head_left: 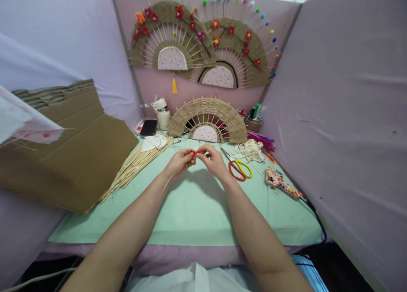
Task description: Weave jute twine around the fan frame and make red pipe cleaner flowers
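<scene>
Above the middle of the table, my left hand (182,162) and my right hand (211,159) meet at the fingertips. Pinched between them is a short, bent piece of red pipe cleaner (193,154), mostly covered by the fingers. Just behind the hands stands a twine-woven half-round fan (206,107) with thin sticks and a dotted pink centre. To the right of my right hand lie scissors (239,169) with one red and one yellow handle, their blades slightly apart.
A patterned glue gun (281,182) with a black cord lies at the right. Pale cloth strips (249,150) and purple pipe cleaners (262,141) sit behind it. Thin sticks (133,167) and cardboard (70,156) are at the left. A bottle (163,118) stands behind.
</scene>
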